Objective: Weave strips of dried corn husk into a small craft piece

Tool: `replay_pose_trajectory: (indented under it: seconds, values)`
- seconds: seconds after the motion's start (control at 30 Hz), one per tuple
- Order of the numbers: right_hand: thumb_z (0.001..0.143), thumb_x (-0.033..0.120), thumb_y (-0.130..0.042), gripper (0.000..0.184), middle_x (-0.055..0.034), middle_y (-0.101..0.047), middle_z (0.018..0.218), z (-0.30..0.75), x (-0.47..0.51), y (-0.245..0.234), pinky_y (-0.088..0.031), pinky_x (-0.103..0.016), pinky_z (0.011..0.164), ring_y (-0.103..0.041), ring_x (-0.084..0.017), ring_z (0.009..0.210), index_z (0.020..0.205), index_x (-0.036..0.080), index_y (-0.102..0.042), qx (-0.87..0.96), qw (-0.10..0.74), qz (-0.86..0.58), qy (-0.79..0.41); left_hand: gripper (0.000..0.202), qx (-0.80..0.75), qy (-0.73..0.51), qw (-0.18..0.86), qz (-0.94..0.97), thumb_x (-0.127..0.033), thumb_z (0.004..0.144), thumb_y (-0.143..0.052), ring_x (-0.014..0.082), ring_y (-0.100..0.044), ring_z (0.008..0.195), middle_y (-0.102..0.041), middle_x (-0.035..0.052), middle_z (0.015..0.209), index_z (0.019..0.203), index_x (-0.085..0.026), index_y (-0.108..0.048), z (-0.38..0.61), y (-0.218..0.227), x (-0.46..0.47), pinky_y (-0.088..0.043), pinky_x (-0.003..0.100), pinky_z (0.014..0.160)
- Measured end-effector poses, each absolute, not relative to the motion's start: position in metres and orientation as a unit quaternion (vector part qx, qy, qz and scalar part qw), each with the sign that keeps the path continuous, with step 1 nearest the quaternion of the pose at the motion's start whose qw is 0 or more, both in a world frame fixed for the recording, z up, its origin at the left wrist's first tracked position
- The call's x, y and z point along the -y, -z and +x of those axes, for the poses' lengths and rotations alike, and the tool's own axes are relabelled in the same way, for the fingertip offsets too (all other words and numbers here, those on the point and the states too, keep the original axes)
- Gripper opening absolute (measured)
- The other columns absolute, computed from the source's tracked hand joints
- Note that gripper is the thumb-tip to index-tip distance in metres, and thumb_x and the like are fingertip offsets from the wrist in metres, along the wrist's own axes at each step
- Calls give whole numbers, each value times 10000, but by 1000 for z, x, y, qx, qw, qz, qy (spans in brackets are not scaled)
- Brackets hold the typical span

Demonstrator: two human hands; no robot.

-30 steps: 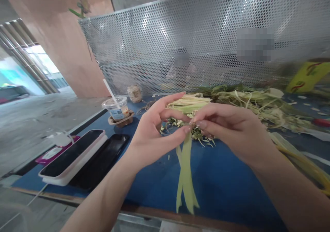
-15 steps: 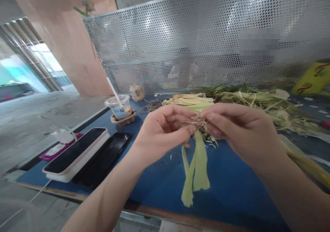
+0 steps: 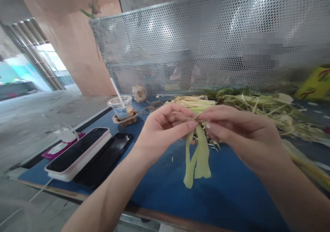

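Note:
Pale green strips of corn husk [image 3: 203, 156] hang down between my two hands, over the blue tabletop. My left hand [image 3: 165, 130] is closed, with thumb and fingertips pinching the gathered upper end of the strips. Close against it, my right hand [image 3: 239, 130] is also closed in a pinch on a thin brownish strand [image 3: 196, 116] at that gathered end. The fingers partly hide where strand and husk meet. Behind my hands lies a bundle of pale husk strips [image 3: 193, 101], with small cut scraps [image 3: 214, 145] nearer to me.
A heap of loose husks [image 3: 257, 105] covers the back right, beside a yellow packet [image 3: 314, 84]. To the left are a lidded cup [image 3: 121, 109] with a straw, a pink-edged phone [image 3: 79, 151] and a black slab [image 3: 105, 159]. A perforated metal screen [image 3: 160, 46] stands behind.
The hanging husk strips have risen a little, and my fingertips have shifted at their gathered end. The right thumb has moved slightly downward. The whole view has shifted slightly.

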State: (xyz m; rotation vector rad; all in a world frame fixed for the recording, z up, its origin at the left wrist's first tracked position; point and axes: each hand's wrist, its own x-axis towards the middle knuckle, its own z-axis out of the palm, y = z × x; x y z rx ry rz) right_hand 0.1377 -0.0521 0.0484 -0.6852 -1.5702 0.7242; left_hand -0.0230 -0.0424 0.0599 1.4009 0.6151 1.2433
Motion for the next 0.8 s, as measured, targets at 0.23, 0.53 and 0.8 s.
replay_pose_trajectory:
  seconds: [0.23,0.53,0.8]
  values:
    - [672,157,-666,86,-6,-677,793,134,48,-43,-547,-235,586,-632,-143,739,690,238,-688,643,624,-329,-296,102,-287,-534,450,655,-184,690,-656,127,-621,672,-666,32,730,784,-148,-640,-23,-54,39,-505,227,608]
    - [660,150,-674,93,-20,-654,816,128,49,-41,-530,-243,559,-618,-162,789,671,242,-683,624,645,-337,-284,98,-324,-569,3,756,-157,652,-648,210,-564,911,-643,53,894,728,-216,-667,-21,-54,39,-441,377,855]
    - [692,183,-666,112,-15,-642,794,125,52,-37,-459,-268,465,-594,-161,700,701,292,-692,595,677,-354,-250,32,-304,-590,179,726,-179,709,-631,187,-573,916,-626,64,926,702,-184,-662,-20,-51,34,-453,331,829]
